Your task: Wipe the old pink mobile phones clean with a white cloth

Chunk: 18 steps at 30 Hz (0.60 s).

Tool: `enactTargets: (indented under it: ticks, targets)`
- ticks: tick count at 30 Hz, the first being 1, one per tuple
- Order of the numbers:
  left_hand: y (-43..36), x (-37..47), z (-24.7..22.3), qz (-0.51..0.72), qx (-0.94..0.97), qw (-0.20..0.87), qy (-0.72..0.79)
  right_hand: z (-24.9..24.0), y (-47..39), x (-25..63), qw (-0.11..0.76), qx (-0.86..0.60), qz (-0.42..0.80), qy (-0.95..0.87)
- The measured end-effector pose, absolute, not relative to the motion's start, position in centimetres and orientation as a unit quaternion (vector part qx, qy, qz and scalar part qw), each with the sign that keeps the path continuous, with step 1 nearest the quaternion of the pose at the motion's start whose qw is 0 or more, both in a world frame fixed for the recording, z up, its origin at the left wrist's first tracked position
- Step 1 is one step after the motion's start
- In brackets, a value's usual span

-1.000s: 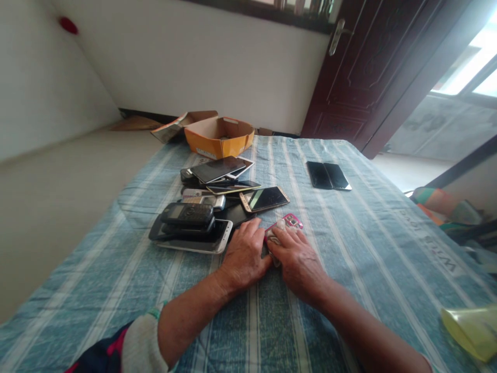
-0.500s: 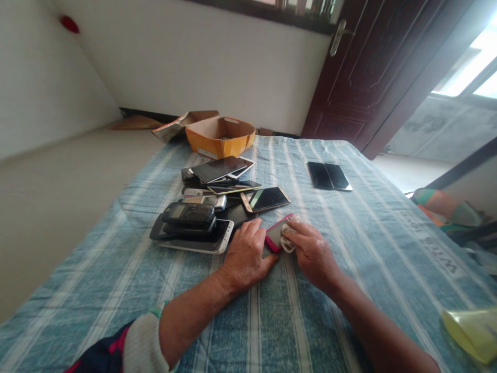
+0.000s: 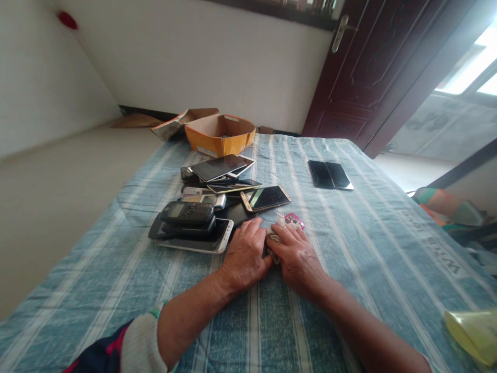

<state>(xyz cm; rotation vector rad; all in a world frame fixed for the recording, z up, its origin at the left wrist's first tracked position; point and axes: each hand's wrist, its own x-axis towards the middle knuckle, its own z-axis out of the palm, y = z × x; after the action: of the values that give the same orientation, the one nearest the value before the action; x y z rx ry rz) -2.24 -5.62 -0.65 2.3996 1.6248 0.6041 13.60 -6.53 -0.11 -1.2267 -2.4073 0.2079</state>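
A phone with a pink edge (image 3: 296,221) lies flat on the cloth-covered table, mostly hidden under my hands; only its far right end shows. My left hand (image 3: 247,253) steadies the phone's near left end, fingers bent and thumb stretched toward it. In my right hand (image 3: 298,255) is a crumpled white tissue or cloth (image 3: 274,238), pressed down on the phone's face. Close to my left hand lie a white-edged phone (image 3: 223,235) with a black keypad phone (image 3: 188,212) stacked on top. A gold phone (image 3: 267,198) rests just beyond my hands.
Several more phones are heaped behind, topped by a dark one (image 3: 219,168). An open orange cardboard box (image 3: 221,145) stands at the table's far edge. Two dark phones (image 3: 330,175) lie side by side at the right. Something yellow and translucent (image 3: 471,334) is at the near right.
My right hand has slid left with the white wad, across the phone toward my left hand. The phone's pink far right end is now uncovered. My left hand has barely moved.
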Motion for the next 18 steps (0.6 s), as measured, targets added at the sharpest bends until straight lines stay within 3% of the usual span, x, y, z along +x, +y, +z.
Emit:
enactTargets:
  ticks: [18]
  targets:
    - [-5.69,-2.14,-0.36,0.184,0.81,0.092,0.549,0.59,-7.23,12.98,0.22,-0.499,0.194,-0.816]
